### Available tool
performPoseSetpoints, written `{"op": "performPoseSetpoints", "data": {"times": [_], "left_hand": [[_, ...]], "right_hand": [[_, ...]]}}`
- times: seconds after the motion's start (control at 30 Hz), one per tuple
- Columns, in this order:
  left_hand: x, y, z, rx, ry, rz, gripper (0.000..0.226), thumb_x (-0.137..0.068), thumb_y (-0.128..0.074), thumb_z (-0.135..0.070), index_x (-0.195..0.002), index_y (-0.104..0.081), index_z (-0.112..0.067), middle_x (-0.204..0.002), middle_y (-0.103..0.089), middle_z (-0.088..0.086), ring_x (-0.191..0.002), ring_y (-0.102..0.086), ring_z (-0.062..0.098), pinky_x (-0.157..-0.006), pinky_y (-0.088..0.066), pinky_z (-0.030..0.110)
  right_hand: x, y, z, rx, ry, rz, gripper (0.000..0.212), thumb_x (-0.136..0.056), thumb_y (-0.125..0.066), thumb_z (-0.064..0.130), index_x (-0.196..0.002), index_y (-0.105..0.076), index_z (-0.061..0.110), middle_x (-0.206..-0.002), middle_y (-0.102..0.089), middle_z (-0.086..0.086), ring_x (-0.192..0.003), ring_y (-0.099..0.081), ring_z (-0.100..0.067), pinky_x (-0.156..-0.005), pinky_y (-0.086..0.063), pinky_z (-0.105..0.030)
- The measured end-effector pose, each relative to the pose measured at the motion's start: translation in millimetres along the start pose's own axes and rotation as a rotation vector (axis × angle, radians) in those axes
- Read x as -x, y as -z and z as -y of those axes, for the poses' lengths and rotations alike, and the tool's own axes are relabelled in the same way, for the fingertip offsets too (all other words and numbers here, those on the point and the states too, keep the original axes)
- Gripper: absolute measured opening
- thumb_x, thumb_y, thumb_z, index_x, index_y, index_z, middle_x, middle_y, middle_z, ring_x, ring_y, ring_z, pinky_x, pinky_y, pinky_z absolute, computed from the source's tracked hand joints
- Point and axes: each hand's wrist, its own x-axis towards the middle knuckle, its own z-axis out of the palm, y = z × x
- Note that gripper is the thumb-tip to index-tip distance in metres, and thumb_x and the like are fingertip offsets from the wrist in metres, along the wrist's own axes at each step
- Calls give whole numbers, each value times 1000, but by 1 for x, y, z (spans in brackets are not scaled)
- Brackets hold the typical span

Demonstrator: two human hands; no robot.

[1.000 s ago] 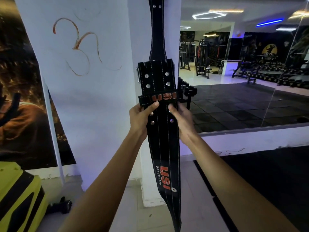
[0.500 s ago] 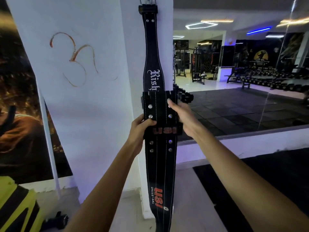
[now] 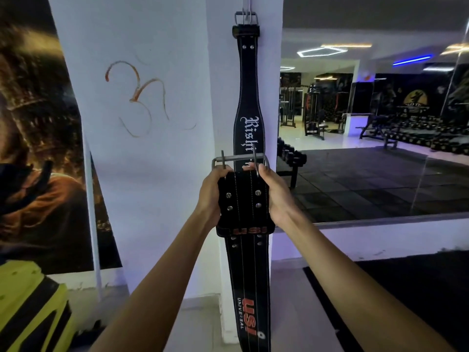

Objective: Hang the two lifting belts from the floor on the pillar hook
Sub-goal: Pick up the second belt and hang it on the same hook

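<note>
One head-worn wide-angle view looks forward, slightly upward, close to a white pillar (image 3: 157, 148), both forearms reaching in from below.

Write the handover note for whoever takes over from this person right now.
Left hand: grip shut on the USI belt, left edge near the buckle.
Right hand: grip shut on its right edge.
First belt: hangs by its buckle from the pillar hook. Done.
Left: lift the USI belt's buckle, well below the hook, up onto it, then release.
</note>
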Motion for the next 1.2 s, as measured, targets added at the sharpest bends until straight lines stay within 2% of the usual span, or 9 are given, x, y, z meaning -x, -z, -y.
{"op": "performPoseSetpoints", "data": {"times": [0.2, 0.4, 0.5, 0.6, 0.7, 0.83, 1.0, 1.1, 1.2], "left_hand": [[-4, 1, -1, 122, -27, 100, 32, -88, -34, -23, -78, -63, -13, -64, -66, 1, -59, -62, 17, -52, -51, 22], [-18, -5, -3, -80, 127, -160, 46, -85, -51, -52, -72, -69, -13, -61, -70, 2, -54, -66, 17, -53, -50, 24], [-22, 3, -7, -150, 203, 86, 34, -87, -54, -42, -84, -71, -13, -80, -71, 4, -73, -66, 18, -69, -51, 30], [-19, 9, 1, -179, 90, 210, 27, -92, -48, -28, -101, -69, -13, -94, -71, 6, -85, -66, 18, -78, -51, 32], [-13, 4, 12, -358, -199, -71, 27, -95, -45, -34, -81, -59, -16, -62, -55, -6, -56, -54, 8, -57, -46, 23], [-23, -6, 19, -453, -357, -425, 44, -98, -32, -39, -63, -40, -14, -56, -41, -2, -52, -38, 14, -56, -35, 31], [-35, -12, 27, -489, -363, -487, 45, -100, -29, -36, -67, -43, -10, -63, -48, 0, -60, -43, 18, -63, -36, 32], [-47, -1, 29, -506, -353, -506, 48, -99, -28, -38, -66, -44, -8, -59, -46, 1, -61, -43, 21, -62, -36, 34], [-59, 0, 23, -514, -386, -475, 48, -99, -27, -38, -63, -43, -12, -57, -46, 0, -59, -43, 20, -58, -35, 35]], "right_hand": [[-8, 2, 0, -44, 100, 30, 19, -92, -50, 27, -87, -66, 20, -91, -68, 6, -87, -61, -14, -84, -47, -33], [-16, 0, -7, 28, 128, -46, 24, -93, -48, 30, -81, -67, 22, -87, -71, 8, -82, -63, -14, -76, -49, -33], [-19, 3, -3, -30, 111, -126, 24, -93, -48, 29, -81, -66, 17, -79, -72, 5, -73, -65, -15, -69, -51, -29], [-20, 5, 0, -57, 80, -173, 23, -93, -49, 26, -81, -64, 14, -73, -73, 5, -72, -65, -17, -69, -52, -30], [-20, 3, -2, 50, 31, -232, 25, -92, -50, 34, -82, -67, 18, -77, -72, 6, -64, -59, -19, -57, -43, -28], [-24, -12, 1, 214, -45, -278, 43, -87, -47, 52, -79, -69, 16, -81, -69, 3, -65, -55, -13, -50, -37, -24], [-37, -9, 18, 288, -210, -179, 31, -84, -56, 43, -66, -63, 19, -80, -69, 2, -81, -55, -11, -65, -42, -29], [-43, 3, 1, 277, -159, -48, 6, -80, -63, 27, -82, -65, 22, -103, -68, -5, -107, -59, -21, -98, -42, -35], [-53, -3, -8, 384, 15, -179, 33, -90, -49, 43, -96, -65, 15, -105, -62, 2, -103, -56, -8, -96, -39, -28]]}}
